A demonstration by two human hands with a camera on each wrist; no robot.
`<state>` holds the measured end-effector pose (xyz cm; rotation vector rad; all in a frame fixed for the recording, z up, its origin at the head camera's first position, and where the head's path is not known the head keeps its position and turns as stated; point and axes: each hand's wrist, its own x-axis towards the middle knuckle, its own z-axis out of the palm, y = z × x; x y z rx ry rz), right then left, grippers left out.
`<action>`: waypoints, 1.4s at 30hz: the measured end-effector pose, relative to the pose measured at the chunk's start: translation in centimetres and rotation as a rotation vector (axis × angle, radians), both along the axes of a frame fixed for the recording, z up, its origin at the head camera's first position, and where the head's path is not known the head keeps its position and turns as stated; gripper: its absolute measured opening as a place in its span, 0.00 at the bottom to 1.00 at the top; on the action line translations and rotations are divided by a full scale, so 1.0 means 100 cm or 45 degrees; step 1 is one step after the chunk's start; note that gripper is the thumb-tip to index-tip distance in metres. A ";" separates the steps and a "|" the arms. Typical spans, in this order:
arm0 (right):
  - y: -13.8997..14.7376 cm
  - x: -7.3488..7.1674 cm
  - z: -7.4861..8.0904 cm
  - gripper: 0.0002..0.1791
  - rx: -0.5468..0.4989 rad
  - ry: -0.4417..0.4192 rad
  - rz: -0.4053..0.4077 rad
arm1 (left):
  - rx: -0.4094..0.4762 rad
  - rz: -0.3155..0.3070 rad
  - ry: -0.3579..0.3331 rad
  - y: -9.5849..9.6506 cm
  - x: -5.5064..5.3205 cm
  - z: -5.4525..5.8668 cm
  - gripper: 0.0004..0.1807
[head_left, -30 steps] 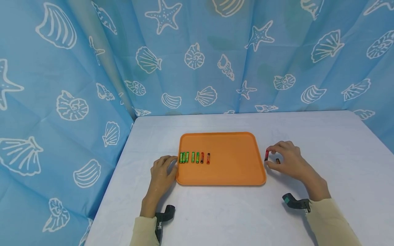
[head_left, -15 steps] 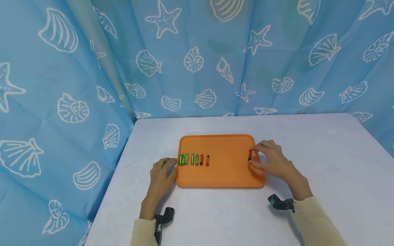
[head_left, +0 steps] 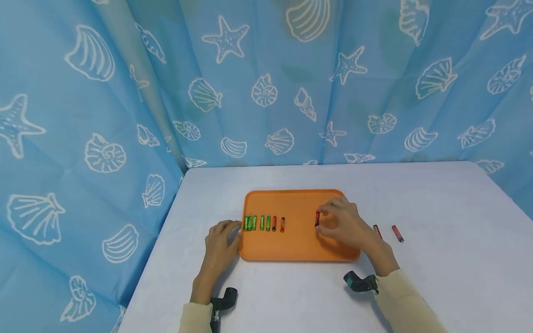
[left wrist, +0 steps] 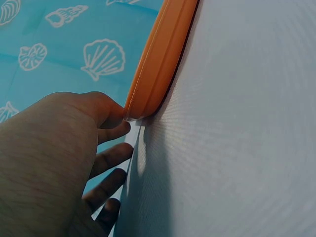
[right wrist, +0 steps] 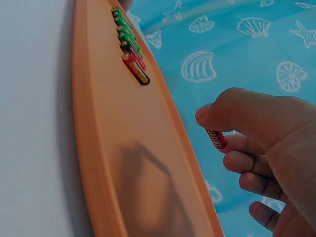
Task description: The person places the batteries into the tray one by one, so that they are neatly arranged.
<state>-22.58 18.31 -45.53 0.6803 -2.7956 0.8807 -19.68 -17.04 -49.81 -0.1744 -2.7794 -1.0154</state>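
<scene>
My right hand (head_left: 343, 224) pinches a red battery (head_left: 317, 218) between thumb and index finger, above the right half of the orange tray (head_left: 300, 247). Seen from the right wrist, the battery (right wrist: 216, 138) is partly covered by the thumb and clear of the tray floor. Toward the tray's left side lies a row of several green batteries (head_left: 254, 223), then two red ones, the rightmost red battery (head_left: 282, 225) slightly apart. My left hand (head_left: 218, 245) rests at the tray's left edge; in the left wrist view its thumb touches the rim, with the other fingers loosely bent.
Two more red batteries lie on the white table to the right of the tray: one battery (head_left: 398, 233) in full view, another battery (head_left: 377, 231) partly behind the right hand. A blue shell-patterned curtain (head_left: 266, 83) hangs behind and left of the table.
My right hand has carried the red battery leftward from the table right of the tray to over the tray. Two batteries on the table have come into view. The left hand has stayed put.
</scene>
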 end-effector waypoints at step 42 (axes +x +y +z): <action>-0.070 -0.017 -0.021 0.25 0.145 0.003 0.096 | 0.010 0.003 0.053 -0.001 0.000 -0.001 0.16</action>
